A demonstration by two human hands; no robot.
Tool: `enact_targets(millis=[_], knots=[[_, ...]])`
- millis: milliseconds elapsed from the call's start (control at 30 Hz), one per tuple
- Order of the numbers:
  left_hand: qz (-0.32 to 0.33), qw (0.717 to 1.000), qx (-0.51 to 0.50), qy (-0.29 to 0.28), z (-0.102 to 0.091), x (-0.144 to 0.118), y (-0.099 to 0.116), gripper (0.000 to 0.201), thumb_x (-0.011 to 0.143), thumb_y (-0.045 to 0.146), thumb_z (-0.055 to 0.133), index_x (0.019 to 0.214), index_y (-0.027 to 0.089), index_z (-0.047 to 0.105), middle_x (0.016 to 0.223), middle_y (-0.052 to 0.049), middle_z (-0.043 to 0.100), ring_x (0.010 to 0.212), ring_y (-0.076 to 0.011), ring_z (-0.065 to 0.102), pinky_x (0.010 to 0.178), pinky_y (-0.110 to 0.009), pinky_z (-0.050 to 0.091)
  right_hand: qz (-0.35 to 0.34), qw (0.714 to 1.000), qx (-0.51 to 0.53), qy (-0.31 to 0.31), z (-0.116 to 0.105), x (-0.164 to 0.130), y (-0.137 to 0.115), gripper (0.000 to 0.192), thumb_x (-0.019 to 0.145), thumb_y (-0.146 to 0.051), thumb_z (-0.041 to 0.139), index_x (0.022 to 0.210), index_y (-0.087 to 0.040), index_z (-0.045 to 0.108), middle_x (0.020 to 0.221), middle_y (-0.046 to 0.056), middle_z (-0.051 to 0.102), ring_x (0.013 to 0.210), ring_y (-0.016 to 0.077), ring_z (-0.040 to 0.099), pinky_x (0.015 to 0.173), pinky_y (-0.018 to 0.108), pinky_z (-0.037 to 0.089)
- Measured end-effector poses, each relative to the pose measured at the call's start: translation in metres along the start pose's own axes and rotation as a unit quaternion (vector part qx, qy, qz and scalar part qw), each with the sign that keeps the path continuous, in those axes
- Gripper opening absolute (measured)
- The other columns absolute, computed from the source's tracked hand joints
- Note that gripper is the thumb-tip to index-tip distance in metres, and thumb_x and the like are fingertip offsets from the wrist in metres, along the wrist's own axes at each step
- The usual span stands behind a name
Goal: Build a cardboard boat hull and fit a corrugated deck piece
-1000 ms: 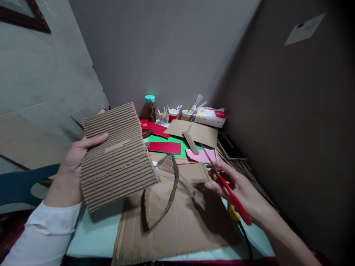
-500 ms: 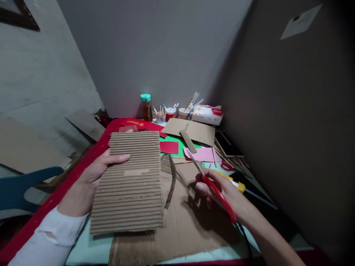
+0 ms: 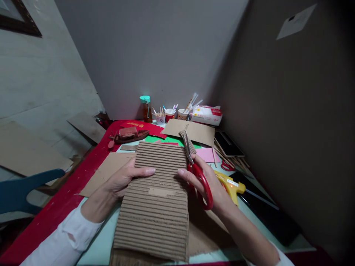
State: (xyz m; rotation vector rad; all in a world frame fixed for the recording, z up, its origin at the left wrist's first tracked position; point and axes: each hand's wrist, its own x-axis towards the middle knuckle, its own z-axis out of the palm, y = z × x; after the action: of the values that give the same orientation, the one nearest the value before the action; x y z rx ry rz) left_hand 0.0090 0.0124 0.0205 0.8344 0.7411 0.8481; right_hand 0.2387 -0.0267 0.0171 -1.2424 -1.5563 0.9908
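Observation:
A ridged piece of corrugated cardboard (image 3: 155, 218) is held up in front of me, its grooves running across. My left hand (image 3: 129, 177) grips its left edge, the thumb lying on the ridged face. At the right edge, my right hand (image 3: 206, 177) has its thumb on the same face while also holding red-handled scissors (image 3: 204, 190). The scissor blades point up and away, beside the cardboard's upper right corner. Under the held piece lies more flat cardboard (image 3: 206, 236), partly hidden.
A yellow glue gun (image 3: 231, 186) lies to the right, near small red scissors (image 3: 227, 165). A brown model boat (image 3: 130, 135) sits at the back left. Behind stand a bottle (image 3: 146, 110), cups of sticks and pens (image 3: 170, 115), and a tissue pack (image 3: 206, 115).
The cardboard has moved to the right. My right hand, with the scissors, has come in to its right edge and taken hold there. The model boat is now uncovered.

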Motion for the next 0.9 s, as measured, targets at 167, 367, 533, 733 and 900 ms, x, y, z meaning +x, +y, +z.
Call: enact_targets(millis=[167,367,533,733,900], knots=[[-0.001,1.0,0.002,0.011,0.001,-0.003,-0.003,0.055,0.074,0.006,0.076,0.127,0.017,0.062,0.122,-0.013,0.074,0.11,-0.032,0.071,0.094,-0.042,0.058,0.0,0.999,0.033,0.025,0.006,0.008,0.005,0.036,0.085,-0.052,0.068,0.101,-0.022,0.056,0.082,-0.001,0.063,0.08,0.0209,0.061,0.073,0.032,0.046],[-0.015,1.0,-0.002,0.017,0.005,-0.004,-0.008,0.054,0.07,0.005,0.079,0.12,0.016,0.063,0.114,-0.012,0.077,0.103,-0.0314,0.074,0.089,-0.04,0.06,-0.025,0.995,0.056,0.076,0.008,0.016,0.01,0.032,0.089,-0.048,0.064,0.105,-0.022,0.054,0.091,0.0,0.06,0.082,0.0187,0.057,0.076,0.03,0.045],[-0.013,0.999,-0.034,0.039,0.011,-0.006,-0.011,0.041,0.074,0.01,0.078,0.113,0.014,0.066,0.108,-0.012,0.079,0.094,-0.029,0.076,0.08,-0.036,0.063,-0.054,0.992,0.058,0.103,0.011,0.019,0.014,0.027,0.089,-0.045,0.063,0.101,-0.023,0.053,0.088,-0.002,0.057,0.08,0.0174,0.054,0.075,0.029,0.043],[-0.052,0.998,-0.014,0.034,0.012,-0.016,-0.011,0.038,0.072,0.019,0.081,0.108,0.017,0.069,0.098,-0.01,0.081,0.088,-0.0289,0.077,0.078,-0.034,0.062,-0.078,0.974,0.07,0.202,0.004,0.033,0.006,0.026,0.084,-0.04,0.066,0.093,-0.023,0.048,0.077,-0.004,0.046,0.068,0.0147,0.045,0.063,0.027,0.037],[-0.048,0.998,0.049,-0.006,0.011,-0.019,-0.014,0.055,0.072,0.02,0.083,0.124,0.02,0.064,0.12,-0.012,0.075,0.101,-0.0304,0.075,0.091,-0.04,0.059,-0.099,0.966,0.064,0.231,0.001,0.047,0.001,0.028,0.082,-0.04,0.067,0.094,-0.023,0.049,0.081,-0.003,0.048,0.074,0.0158,0.046,0.068,0.029,0.039]])
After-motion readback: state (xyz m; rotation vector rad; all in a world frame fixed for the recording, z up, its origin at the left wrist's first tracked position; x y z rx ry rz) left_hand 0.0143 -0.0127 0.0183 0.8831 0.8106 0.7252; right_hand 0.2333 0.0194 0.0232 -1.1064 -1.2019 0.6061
